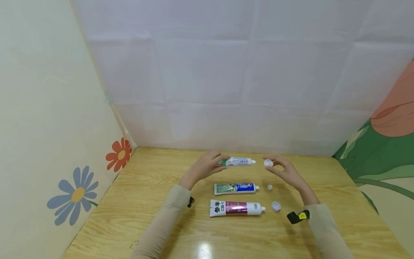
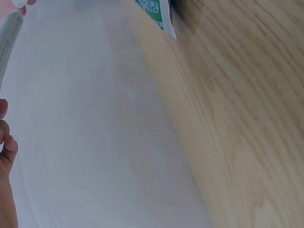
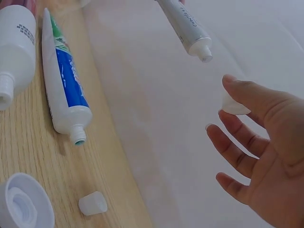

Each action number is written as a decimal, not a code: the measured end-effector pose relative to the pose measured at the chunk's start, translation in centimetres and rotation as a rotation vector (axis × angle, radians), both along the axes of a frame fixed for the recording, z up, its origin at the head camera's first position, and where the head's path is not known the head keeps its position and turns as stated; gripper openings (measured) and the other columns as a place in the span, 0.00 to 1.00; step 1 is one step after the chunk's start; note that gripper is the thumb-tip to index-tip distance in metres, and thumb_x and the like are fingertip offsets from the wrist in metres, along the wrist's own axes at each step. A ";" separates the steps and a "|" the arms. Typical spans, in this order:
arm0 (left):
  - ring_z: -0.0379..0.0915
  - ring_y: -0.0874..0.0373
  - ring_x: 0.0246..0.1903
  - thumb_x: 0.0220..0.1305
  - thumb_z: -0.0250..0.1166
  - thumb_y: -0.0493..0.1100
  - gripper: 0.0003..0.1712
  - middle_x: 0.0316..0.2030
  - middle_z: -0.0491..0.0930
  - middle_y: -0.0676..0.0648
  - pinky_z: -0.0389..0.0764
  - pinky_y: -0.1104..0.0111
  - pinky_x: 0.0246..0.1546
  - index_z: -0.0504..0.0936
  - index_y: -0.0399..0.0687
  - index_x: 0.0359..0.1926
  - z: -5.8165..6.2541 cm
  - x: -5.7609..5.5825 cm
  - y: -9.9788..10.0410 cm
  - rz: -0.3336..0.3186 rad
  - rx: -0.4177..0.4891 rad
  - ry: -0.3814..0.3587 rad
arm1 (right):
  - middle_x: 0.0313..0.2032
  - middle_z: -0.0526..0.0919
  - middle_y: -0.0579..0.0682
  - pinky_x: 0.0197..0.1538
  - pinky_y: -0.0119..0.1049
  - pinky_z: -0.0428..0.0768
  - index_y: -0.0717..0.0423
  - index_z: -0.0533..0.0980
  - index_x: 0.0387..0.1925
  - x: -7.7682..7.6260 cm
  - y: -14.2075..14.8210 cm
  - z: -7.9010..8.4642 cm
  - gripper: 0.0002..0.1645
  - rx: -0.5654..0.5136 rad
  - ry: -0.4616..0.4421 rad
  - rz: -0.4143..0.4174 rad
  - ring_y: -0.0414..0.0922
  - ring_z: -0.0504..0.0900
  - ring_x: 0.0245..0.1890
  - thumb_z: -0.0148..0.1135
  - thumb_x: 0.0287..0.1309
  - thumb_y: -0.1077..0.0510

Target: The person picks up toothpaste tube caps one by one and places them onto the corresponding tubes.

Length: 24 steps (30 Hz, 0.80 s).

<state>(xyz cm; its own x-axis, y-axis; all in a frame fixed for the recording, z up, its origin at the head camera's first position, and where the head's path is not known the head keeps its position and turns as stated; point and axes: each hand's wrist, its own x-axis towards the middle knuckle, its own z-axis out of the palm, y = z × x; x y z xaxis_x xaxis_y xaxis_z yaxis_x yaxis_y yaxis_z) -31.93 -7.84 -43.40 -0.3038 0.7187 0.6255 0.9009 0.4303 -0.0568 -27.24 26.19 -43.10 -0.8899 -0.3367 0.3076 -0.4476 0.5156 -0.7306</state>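
My left hand (image 1: 208, 163) grips the back end of a white and green toothpaste tube (image 1: 239, 162), whose bare nozzle points right. A short gap from that nozzle, my right hand (image 1: 286, 173) pinches a white cap (image 1: 268, 163) between thumb and index finger. In the right wrist view the cap (image 3: 233, 103) shows under the thumb, with the other fingers spread. The held tube (image 3: 186, 27) hangs above and left of it, uncapped. Only part of my left hand (image 2: 5, 137) and the tube (image 2: 8, 40) shows in the left wrist view.
A green and blue toothpaste tube (image 1: 234, 188) lies nearer, uncapped, with a small white cap (image 1: 270, 187) to its right. Closer still lies a larger white and purple tube (image 1: 237, 208), its wide cap (image 1: 276, 206) beside it. A white cloth wall (image 1: 207, 122) stands behind the wooden table (image 1: 129, 212).
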 end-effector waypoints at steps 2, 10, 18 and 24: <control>0.69 0.65 0.33 0.53 0.69 0.46 0.26 0.38 0.76 0.53 0.73 0.75 0.35 0.76 0.49 0.54 0.0 0.0 0.0 -0.009 0.013 0.022 | 0.49 0.78 0.55 0.46 0.49 0.73 0.54 0.71 0.58 0.1 0.0 0.1 0.23 0.000 0.005 0.002 0.51 0.73 0.46 0.58 0.61 0.54; 0.69 0.65 0.32 0.51 0.70 0.46 0.26 0.36 0.77 0.53 0.73 0.75 0.34 0.77 0.49 0.53 0.4 0.2 -0.3 -0.019 0.033 0.080 | 0.48 0.76 0.55 0.44 0.44 0.72 0.56 0.68 0.62 0.7 -0.5 1.1 0.25 0.057 0.018 -0.013 0.48 0.71 0.45 0.55 0.64 0.56; 0.69 0.64 0.30 0.49 0.71 0.47 0.25 0.35 0.77 0.51 0.74 0.75 0.32 0.79 0.49 0.50 1.2 0.6 -0.3 -0.018 0.059 0.142 | 0.44 0.78 0.59 0.46 0.48 0.74 0.63 0.68 0.58 3.0 -1.6 4.6 0.26 0.040 0.039 -0.052 0.50 0.74 0.42 0.60 0.59 0.60; 0.68 0.65 0.28 0.49 0.71 0.49 0.25 0.33 0.76 0.52 0.72 0.76 0.30 0.79 0.49 0.50 1.4 0.9 -0.1 -0.039 0.062 0.183 | 0.41 0.79 0.57 0.45 0.41 0.72 0.64 0.70 0.52 3.6 -1.7 5.3 0.22 0.030 0.067 -0.086 0.42 0.73 0.39 0.62 0.57 0.61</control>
